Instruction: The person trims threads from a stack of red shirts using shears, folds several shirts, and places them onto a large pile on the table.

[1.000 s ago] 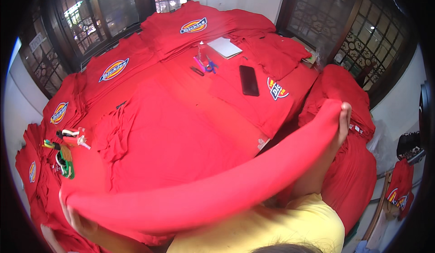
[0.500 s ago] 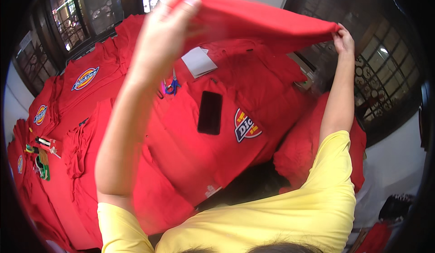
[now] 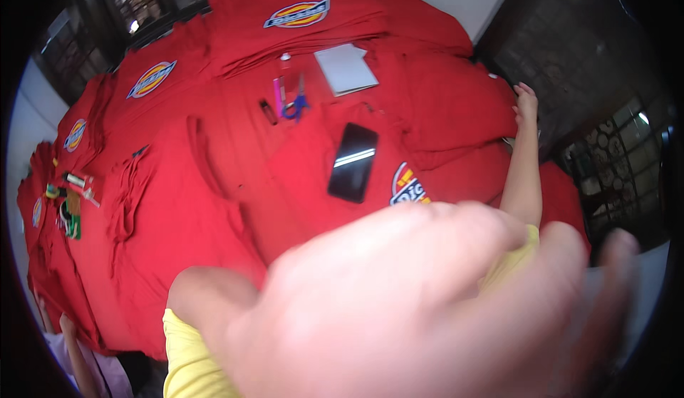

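Large and blurred, my left hand (image 3: 399, 291) fills the lower middle of the view, close to the camera. Its fingers are apart and bent toward the right, and no object shows in them. It hides part of a red garment with a round logo. My right hand (image 3: 526, 102) is stretched out at the far right, its fingers apart, beside the edge of the folded red garments (image 3: 456, 106); whether the fingertips touch the cloth is unclear. Between the arms, a black phone (image 3: 353, 163) lies on red cloth, and white paper (image 3: 345, 69) lies behind it.
Blue-handled scissors (image 3: 294, 107) and a pink stick-like item (image 3: 278, 97) lie left of the paper. More red garments (image 3: 299, 14) with logos are piled at the back. Small tools (image 3: 71, 205) sit at far left. Another person's arm (image 3: 75, 348) shows lower left.
The red garment stretched between both hands is no longer held up. My left hand has come back close to the camera; my right hand is lower and has let go of the cloth.
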Motion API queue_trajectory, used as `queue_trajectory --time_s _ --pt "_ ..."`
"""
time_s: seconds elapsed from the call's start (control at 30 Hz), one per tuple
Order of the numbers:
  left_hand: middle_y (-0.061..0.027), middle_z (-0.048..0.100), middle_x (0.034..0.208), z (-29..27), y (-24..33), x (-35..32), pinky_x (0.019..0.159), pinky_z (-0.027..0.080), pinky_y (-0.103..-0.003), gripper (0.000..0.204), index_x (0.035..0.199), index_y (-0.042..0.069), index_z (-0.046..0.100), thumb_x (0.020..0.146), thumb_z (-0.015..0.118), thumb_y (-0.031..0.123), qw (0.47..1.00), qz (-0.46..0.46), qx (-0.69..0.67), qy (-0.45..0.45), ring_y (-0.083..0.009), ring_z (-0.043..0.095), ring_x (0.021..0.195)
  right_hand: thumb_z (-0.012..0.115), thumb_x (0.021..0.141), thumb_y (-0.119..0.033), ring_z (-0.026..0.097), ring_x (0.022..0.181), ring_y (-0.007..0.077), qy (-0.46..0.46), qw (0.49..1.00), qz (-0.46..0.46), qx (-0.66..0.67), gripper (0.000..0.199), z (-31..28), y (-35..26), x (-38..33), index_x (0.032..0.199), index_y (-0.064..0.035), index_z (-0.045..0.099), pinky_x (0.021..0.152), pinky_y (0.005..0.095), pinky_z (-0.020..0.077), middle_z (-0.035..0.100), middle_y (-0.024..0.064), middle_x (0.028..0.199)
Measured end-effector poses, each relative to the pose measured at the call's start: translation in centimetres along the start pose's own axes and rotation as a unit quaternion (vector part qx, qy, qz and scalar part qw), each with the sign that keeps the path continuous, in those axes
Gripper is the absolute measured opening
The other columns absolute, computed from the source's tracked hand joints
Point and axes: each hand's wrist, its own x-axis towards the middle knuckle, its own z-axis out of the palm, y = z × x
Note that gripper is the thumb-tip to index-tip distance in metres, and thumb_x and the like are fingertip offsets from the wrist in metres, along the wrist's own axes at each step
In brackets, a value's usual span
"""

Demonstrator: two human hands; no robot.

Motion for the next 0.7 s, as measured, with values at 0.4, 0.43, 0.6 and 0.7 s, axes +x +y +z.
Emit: queue_trajectory --time_s 0.4,0.43,0.6,0.7 --pt "-0.0022 0.051 0.073 -14.8 9.0 -13.1 0.045 0.038 -0.028 0.013 0.070 0.009 0.048 0.072 0.061 0.008 0.976 -0.080 -0.091 0.179 -0.0160 0.047 0.054 0.062 0.085 -0.015 0.052 0.110 0.0205 -0.548 0.802 -0.238 -0.007 0.035 27.5 -10.6 -39.2 0.118 -0.0051 0.058 0.094 0.0316 0.0402 0.058 0.0093 0.115" --pt "-0.0019 0.050 0.073 -15.6 10.3 -14.3 0.044 0.037 -0.028 0.014 0.068 0.009 0.047 0.072 0.061 0.008 0.973 -0.070 -0.100 0.198 -0.0157 0.046 0.052 0.062 0.085 -0.017 0.052 0.109 0.0203 -0.569 0.792 -0.222 -0.019 0.033 29.5 -9.8 -41.0 0.116 -0.0055 0.059 0.094 0.0312 0.0403 0.058 0.0096 0.114" --pt "-0.0001 0.047 0.070 -16.9 13.3 -19.9 0.041 0.033 -0.027 0.020 0.061 0.011 0.045 0.074 0.059 0.007 0.945 0.080 -0.050 0.313 -0.0145 0.042 0.049 0.060 0.087 -0.019 0.054 0.107 0.0203 -0.646 0.690 -0.324 -0.044 0.030 35.6 -14.3 -56.8 0.112 -0.0034 0.061 0.094 0.0311 0.0407 0.061 0.0099 0.110" --pt "0.0010 0.047 0.070 -17.6 12.2 -22.8 0.044 0.035 -0.028 0.018 0.063 0.012 0.047 0.076 0.059 0.009 0.939 0.184 -0.007 0.291 -0.0143 0.045 0.053 0.060 0.086 -0.018 0.057 0.106 0.0230 -0.653 0.663 -0.365 -0.041 0.027 38.3 -13.1 -61.9 0.110 -0.0054 0.063 0.091 0.0332 0.0439 0.062 0.0114 0.110"
